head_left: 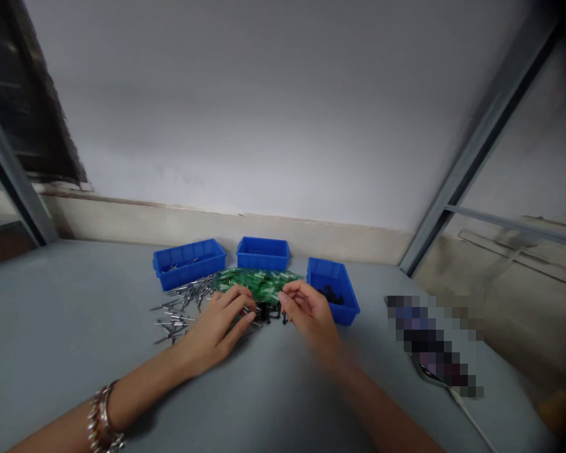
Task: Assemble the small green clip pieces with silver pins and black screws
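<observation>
Here, black fasteners sit between the hands.

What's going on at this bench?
A person sits at a grey table. Their left hand and right hand are at a heap of green strips, above a cluster of black parts; anything held is too small to tell. Loose silver pins are spread left of the heap. Three blue bins stand behind: the left bin holds a few pins, the right bin black parts.
</observation>
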`<action>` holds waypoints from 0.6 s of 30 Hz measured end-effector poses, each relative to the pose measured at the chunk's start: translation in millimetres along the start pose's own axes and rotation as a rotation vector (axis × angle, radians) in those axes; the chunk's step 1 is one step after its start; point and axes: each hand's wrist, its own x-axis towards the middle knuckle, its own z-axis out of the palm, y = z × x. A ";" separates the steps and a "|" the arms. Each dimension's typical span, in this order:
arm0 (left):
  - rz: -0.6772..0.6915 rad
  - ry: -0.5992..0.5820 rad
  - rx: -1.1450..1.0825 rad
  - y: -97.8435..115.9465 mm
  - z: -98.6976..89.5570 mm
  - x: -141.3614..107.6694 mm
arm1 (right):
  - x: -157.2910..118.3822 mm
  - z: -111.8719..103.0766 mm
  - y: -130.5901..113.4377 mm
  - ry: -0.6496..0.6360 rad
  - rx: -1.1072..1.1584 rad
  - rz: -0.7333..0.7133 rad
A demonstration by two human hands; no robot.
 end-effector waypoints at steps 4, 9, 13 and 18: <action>0.008 -0.003 -0.002 0.7 -0.5 0.3 | -3.1 0.3 1.7 0.018 -0.192 -0.137; 0.013 -0.005 0.002 0.0 0.1 -0.1 | -4.6 -0.9 6.1 0.031 -0.451 -0.326; 0.022 0.005 0.005 -0.6 0.5 -0.4 | -4.6 -1.4 6.9 0.044 -0.500 -0.392; 0.027 0.013 0.000 -0.7 1.0 -0.1 | -4.3 -2.3 7.3 0.052 -0.500 -0.403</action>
